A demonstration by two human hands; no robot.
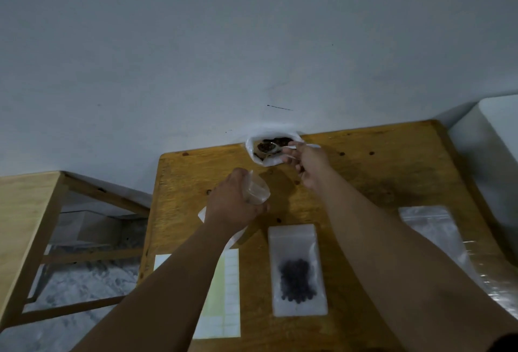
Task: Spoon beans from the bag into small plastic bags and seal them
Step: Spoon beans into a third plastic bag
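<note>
A white bag of dark beans (256, 149) stands open at the far edge of the wooden table (378, 172), against the wall. My right hand (309, 165) holds a spoon (273, 148) whose bowl carries beans inside the bag's mouth. My left hand (234, 201) grips a small clear plastic bag (258, 190) with its mouth held open, a little nearer than the bean bag. A filled small bag with dark beans (297, 270) lies flat on the table in front of me.
A sheet of white and pale yellow labels (227, 292) lies under my left forearm. A stack of clear plastic bags (437, 228) lies at the right. A second wooden table (25, 225) stands to the left. A white box (493, 149) sits at the right.
</note>
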